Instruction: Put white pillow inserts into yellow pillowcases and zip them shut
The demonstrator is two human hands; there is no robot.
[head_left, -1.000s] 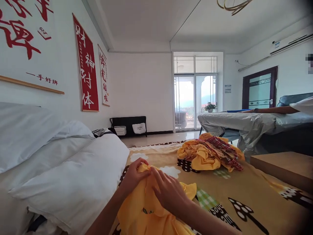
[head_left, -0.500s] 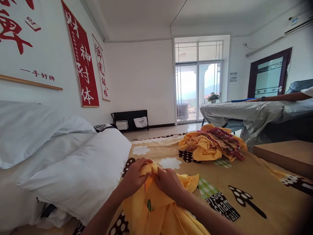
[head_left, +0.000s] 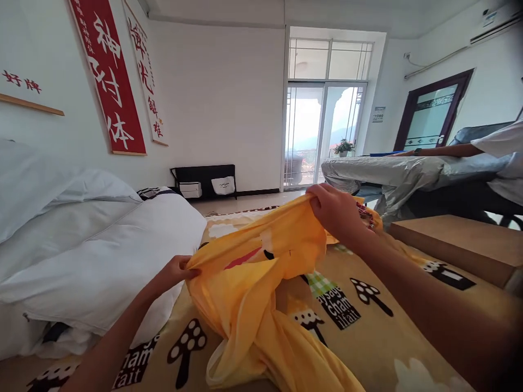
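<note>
A yellow garment [head_left: 253,272] with a printed figure hangs stretched between my two hands above a tan mushroom-print blanket [head_left: 368,337]. My left hand [head_left: 174,271] pinches its near edge low at the left, next to the white duvet. My right hand [head_left: 333,209] is closed on the far edge, raised higher and further away. The rest of the cloth droops in folds onto the blanket below.
A white duvet and pillows [head_left: 90,256] fill the left side. A wooden box edge [head_left: 453,242] lies at the right. Another person's arm [head_left: 441,151] rests on a silver-covered table [head_left: 392,174] behind. A bit of a cloth pile [head_left: 370,216] peeks past my right hand.
My hands, close together on the bunched yellow garment, have pulled apart: the right rose and went far right, the left drew back left, spreading the cloth. The camera tilted down.
</note>
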